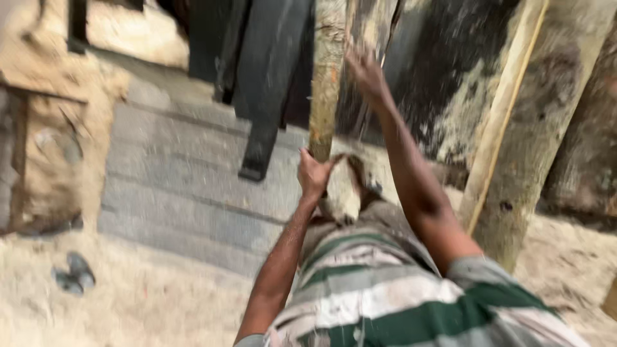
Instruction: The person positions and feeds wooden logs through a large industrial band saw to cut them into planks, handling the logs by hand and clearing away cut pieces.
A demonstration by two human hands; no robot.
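Left hand [313, 172] grips lower end of upright pole [326, 83]; right hand [365, 72] raised beside pole, blurred, grip unclear. Sawdust floor [128, 302].

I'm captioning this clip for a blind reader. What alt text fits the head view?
Blurred downward view: the left hand grips the lower end of an upright rough wooden pole, while the right hand reaches up beside it. A green and white striped shirt fills the bottom, over sawdust-covered ground.

A pair of dark sandals [74, 274] lies on sawdust at near left. A thick log [546, 122] leans at right, far.
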